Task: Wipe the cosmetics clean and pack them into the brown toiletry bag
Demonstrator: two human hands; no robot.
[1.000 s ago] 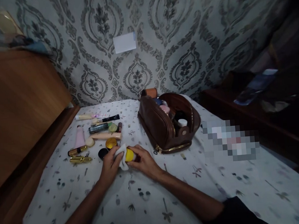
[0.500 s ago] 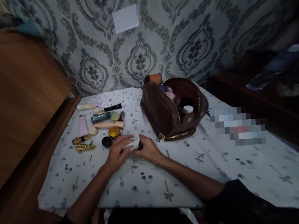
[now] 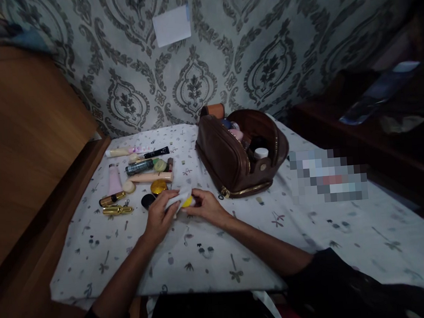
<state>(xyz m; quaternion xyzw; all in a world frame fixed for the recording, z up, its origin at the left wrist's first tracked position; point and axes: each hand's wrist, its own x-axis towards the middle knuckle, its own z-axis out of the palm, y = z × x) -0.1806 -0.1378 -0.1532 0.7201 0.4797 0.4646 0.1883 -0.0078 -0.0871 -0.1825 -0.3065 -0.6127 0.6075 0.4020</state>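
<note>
Change over the last half second: the small rounded yellow-and-pale container (image 3: 187, 202) shows its yellow again. Half a second ago, the soft, crumpled white cloth (image 3: 180, 197) hid it; a second ago, yellow was visible too. The container is held above the white, print-patterned cloth-covered counter (image 3: 214, 276), between the two hands, not set down. Judgement: the work with the cloth is still going on, probably a wipe around the surface.

Left hand (image 3: 158, 217): fingers pinching the cloth, which lies against the container. Right hand (image 3: 210, 209): fingers curled and pinching the container's right end; thumb contact partly hidden.

Loose items at left lie in the same arrangement. Nearest the left hand: flat round black container (image 3: 148, 201) and round gold-lidded jar (image 3: 159, 186). Open brown leather-look bag (image 3: 219, 153) with gold zips stands to the right, contents inside.

Writing: none legible. Pale pink squeeze tube (image 3: 114, 179), slim black tube (image 3: 159, 153) and dark grey-green cylinder (image 3: 139, 167): any print too small and dim. White rectangular card (image 3: 172, 26) on the wall: no words made out. Pixelated patch beyond the bag: unreadable. No brand identified.
</note>
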